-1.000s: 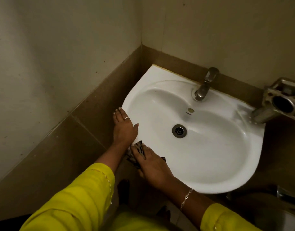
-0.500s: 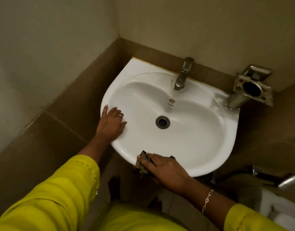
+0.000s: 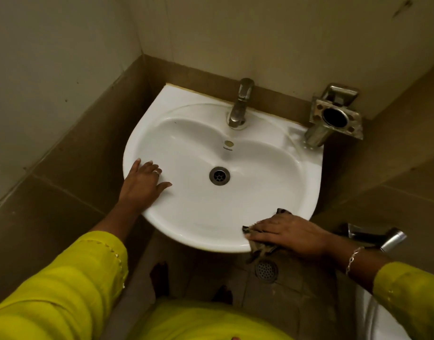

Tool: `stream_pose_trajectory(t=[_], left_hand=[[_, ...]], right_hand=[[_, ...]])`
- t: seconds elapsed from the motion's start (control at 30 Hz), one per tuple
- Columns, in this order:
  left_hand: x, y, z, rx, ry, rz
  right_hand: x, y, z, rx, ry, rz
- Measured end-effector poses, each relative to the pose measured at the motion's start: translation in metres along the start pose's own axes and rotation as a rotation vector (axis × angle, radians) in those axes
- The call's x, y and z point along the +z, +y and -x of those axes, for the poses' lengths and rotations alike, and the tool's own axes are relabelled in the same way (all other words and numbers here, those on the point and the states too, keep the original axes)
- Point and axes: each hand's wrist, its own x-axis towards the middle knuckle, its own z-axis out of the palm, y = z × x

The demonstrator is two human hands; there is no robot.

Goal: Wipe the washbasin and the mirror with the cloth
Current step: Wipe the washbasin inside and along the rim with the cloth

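Nearest, yellow sleeves (image 3: 63, 290) and clothing are cut off by the bottom edge. Dark shapes on the floor tiles (image 3: 198, 273) just beyond them are too dim to make out. A round floor drain (image 3: 266, 269) sits under the near right edge of the washbasin (image 3: 167, 106). At the lower right corner a white object (image 3: 373, 320) is cropped and unclear.

The right hand (image 3: 287, 235), with a bracelet (image 3: 353, 258) at the wrist, lies flat with fingers nearly straight, pressing the cloth (image 3: 261, 249) onto the basin's near right rim. Most of the dark, patterned cloth is hidden under the palm, and one end hangs over the edge. A metal sprayer (image 3: 383, 238) lies just right of that wrist, partly hidden.

The left hand (image 3: 142, 185) rests open on the left rim, fingers spread, holding nothing.

Inside the white bowl are the drain (image 3: 219, 176) and an overflow hole (image 3: 228, 143). The tap (image 3: 240, 104) stands at the far rim. At the far right a metal holder (image 3: 334, 116) shows a dark opening; its contents cannot be seen. Brown tiles (image 3: 76, 168) line the corner below pale walls (image 3: 51, 69).
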Motion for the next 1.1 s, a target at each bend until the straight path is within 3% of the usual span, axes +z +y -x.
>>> stream_pose_trajectory(t=[0.27,0.33,0.4,0.47,0.63,0.77,0.83,0.97,1.1], left_hand=[[0.003,-0.002,-0.001,0.0,0.021,-0.005],[0.006,-0.003,-0.001,0.007,0.038,0.001],[0.007,-0.006,-0.002,0.015,0.048,0.011],[0.007,-0.008,-0.003,0.025,0.049,0.017],[0.01,-0.012,-0.005,0.047,0.075,0.027],[0.01,-0.01,-0.005,0.038,0.106,0.04],[0.01,-0.008,-0.004,0.026,0.119,0.045],[0.011,-0.008,-0.005,0.023,0.129,0.068],[0.011,-0.008,-0.005,0.009,0.133,0.083]], right_hand=[[-0.003,0.001,0.021,0.242,-0.239,-0.065],[-0.013,-0.021,0.015,0.448,-0.144,-0.146],[-0.019,-0.046,0.001,0.788,0.063,-0.261],[-0.023,-0.066,-0.019,1.047,0.252,-0.224],[-0.014,-0.074,-0.056,1.438,0.099,-0.291],[0.001,-0.075,-0.063,1.542,0.031,-0.325],[0.004,-0.075,-0.06,1.573,0.157,-0.311],[0.006,-0.072,-0.054,1.668,0.311,-0.553],[0.007,-0.069,-0.059,1.709,0.396,-0.604]])
